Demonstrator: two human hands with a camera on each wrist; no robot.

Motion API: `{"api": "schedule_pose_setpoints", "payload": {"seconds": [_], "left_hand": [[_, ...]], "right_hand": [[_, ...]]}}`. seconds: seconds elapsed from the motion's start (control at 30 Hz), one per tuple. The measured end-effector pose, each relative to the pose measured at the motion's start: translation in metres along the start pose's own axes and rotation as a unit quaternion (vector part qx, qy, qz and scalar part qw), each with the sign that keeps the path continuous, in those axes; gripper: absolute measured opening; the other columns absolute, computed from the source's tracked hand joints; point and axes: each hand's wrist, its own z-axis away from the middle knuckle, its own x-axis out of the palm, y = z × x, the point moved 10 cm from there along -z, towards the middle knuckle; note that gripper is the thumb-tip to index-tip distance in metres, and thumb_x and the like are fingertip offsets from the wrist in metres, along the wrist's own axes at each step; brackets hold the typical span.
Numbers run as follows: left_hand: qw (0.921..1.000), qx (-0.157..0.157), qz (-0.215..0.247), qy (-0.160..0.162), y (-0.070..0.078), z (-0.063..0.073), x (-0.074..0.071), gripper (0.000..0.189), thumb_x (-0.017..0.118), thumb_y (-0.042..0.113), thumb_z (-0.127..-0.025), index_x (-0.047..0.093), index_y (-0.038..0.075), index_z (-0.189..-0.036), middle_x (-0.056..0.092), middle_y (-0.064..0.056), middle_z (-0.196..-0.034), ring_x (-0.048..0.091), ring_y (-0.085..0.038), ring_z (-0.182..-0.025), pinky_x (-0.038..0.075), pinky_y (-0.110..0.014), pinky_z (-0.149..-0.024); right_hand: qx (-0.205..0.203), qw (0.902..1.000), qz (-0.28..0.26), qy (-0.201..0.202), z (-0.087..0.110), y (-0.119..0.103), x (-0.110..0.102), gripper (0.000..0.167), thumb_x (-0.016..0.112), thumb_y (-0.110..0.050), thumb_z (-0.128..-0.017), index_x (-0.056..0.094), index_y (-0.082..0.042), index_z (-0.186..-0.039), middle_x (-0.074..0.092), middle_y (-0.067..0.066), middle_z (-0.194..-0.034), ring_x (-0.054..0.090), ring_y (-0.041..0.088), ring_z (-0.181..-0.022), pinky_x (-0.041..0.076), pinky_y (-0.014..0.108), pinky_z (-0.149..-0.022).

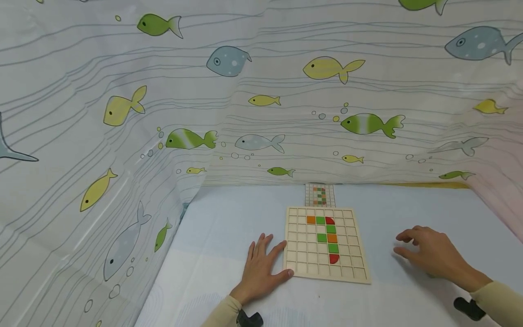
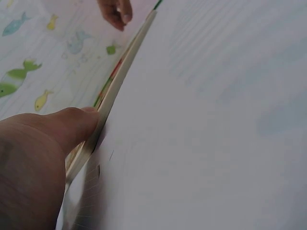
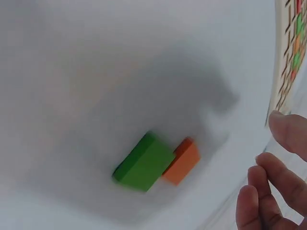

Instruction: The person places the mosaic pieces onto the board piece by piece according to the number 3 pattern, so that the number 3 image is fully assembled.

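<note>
A wooden grid board [image 1: 304, 256] lies on the table with orange, green and rounded red tiles set in some squares, such as the orange tile [image 1: 332, 238]. My left hand [image 1: 261, 271] rests at its left side, fingers spread and thumb touching the lower left corner. In the left wrist view the thumb [image 2: 72, 125] lies against the board's edge [image 2: 125, 69]. Right of the board, my right hand [image 1: 433, 254] hovers with loosely bent fingers and nothing in them. Below it, in the right wrist view, a green block [image 3: 146, 163] and an orange block [image 3: 183, 163] lie side by side.
Behind the board lies a small card [image 1: 308, 200] printed with a grid of coloured squares. A pale cloth [image 1: 229, 213] covers the table. A fish-patterned curtain [image 1: 261, 118] rises at the back and left.
</note>
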Motion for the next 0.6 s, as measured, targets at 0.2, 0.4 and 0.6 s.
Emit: {"api": "schedule_pose_setpoints", "payload": {"seconds": [0.2, 0.4, 0.6], "left_hand": [[1.0, 0.0, 0.0, -0.002, 0.001, 0.0, -0.001, 0.075, 0.067, 0.064, -0.094, 0.052, 0.025, -0.157, 0.036, -0.02, -0.167, 0.019, -0.046, -0.162, 0.014, -0.07, -0.127], [1.0, 0.002, 0.0, -0.001, 0.001, 0.0, 0.0, 0.075, 0.067, 0.064, -0.094, 0.052, 0.025, -0.157, 0.036, -0.02, -0.166, 0.02, -0.047, -0.162, 0.014, -0.07, -0.127], [1.0, 0.007, -0.002, 0.006, 0.001, 0.0, 0.0, 0.075, 0.066, 0.064, -0.094, 0.052, 0.025, -0.157, 0.036, -0.021, -0.166, 0.02, -0.047, -0.161, 0.015, -0.071, -0.127]], "right_hand": [[0.007, 0.9999, 0.009, -0.002, 0.011, 0.024, -0.01, 0.036, 0.09, -0.04, -0.083, 0.08, -0.013, -0.104, 0.075, -0.001, -0.094, 0.066, 0.019, -0.084, 0.051, 0.034, -0.064], [0.004, 0.9996, 0.018, -0.019, 0.022, 0.039, -0.016, 0.041, 0.089, -0.049, -0.082, 0.08, -0.015, -0.105, 0.074, -0.002, -0.099, 0.066, 0.019, -0.087, 0.053, 0.037, -0.068], [0.009, 0.9988, 0.03, -0.039, 0.028, 0.055, -0.016, 0.043, 0.09, -0.048, -0.081, 0.079, -0.014, -0.104, 0.074, -0.006, -0.097, 0.063, 0.013, -0.083, 0.052, 0.033, -0.069]]}}
